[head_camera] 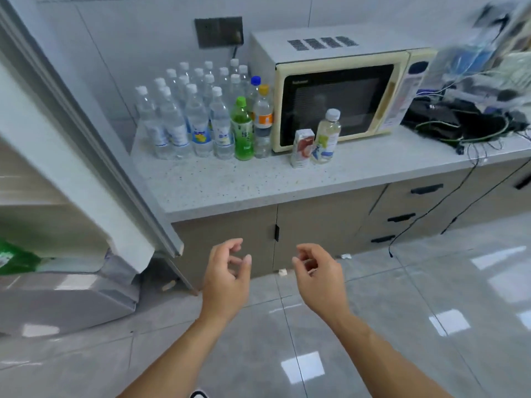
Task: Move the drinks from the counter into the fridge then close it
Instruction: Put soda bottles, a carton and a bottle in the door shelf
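While both hands hang loose and hold nothing, the left hand [227, 268] and right hand [319, 271] should be raised to the speckled white counter [230, 185]. The small red-and-white juice carton [301, 147] and clear plastic bottle with a white cap [326, 136], nearest the front edge, should be gripped around the middle.

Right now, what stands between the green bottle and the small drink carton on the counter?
In the head view, only the clear orange-labelled bottle stands between the green bottle and the carton; the rest is bare speckled counter.

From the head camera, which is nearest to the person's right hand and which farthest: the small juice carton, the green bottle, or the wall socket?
From the right hand:
1. The juice carton, at the counter's front, before the microwave.
2. The green bottle, farther left, at the front of the bottle cluster.
3. The wall socket, high on the back wall, behind everything.
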{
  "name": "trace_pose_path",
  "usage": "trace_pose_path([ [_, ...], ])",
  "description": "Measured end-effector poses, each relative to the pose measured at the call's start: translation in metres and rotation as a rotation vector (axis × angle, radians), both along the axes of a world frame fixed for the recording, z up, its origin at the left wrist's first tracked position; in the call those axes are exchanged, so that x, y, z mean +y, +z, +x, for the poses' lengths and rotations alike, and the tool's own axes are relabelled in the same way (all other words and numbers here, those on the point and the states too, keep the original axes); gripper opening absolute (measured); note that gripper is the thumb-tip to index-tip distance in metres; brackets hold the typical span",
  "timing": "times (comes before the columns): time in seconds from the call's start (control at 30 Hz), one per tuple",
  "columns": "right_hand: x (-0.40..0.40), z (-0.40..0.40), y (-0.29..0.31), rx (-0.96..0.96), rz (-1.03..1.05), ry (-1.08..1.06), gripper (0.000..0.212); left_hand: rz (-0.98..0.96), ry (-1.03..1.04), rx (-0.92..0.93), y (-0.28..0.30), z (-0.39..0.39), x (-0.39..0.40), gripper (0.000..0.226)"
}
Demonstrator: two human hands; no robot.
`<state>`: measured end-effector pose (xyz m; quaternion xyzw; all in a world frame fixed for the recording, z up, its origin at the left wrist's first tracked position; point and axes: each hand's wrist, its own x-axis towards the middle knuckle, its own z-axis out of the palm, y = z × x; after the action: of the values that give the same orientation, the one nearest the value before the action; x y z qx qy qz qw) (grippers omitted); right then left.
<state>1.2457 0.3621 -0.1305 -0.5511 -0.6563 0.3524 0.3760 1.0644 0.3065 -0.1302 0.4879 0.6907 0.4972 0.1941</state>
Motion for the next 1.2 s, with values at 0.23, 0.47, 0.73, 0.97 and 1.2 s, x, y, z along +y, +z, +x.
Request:
trace_pose_path([
  [0.23,0.065,0.047,-0.015,0.161,-0.217,-0.131,0.023,-0.179,-0.052,-0.070,-0.003,0.044,0.068,0.038],
  [0.47,0.169,0.054,-0.029,0.088,-0.246,-0.156,0.017,-0.323,-0.050,-0.216,-0.019,0.041,0.196,0.057],
  [0.73,0.303,0.038,-0.013,-0.004,-0.289,-0.207,0.038,-0.427,0.000,-0.246,-0.035,0.041,0.341,0.076],
  [0.97,0.378,0.029,-0.019,-0.008,-0.291,-0.223,0.072,-0.347,0.121,-0.231,-0.041,0.061,0.412,0.092],
  [1.2,0.437,0.030,-0.022,0.078,-0.202,-0.040,0.093,-0.268,0.234,-0.316,-0.038,0.085,0.442,0.091],
])
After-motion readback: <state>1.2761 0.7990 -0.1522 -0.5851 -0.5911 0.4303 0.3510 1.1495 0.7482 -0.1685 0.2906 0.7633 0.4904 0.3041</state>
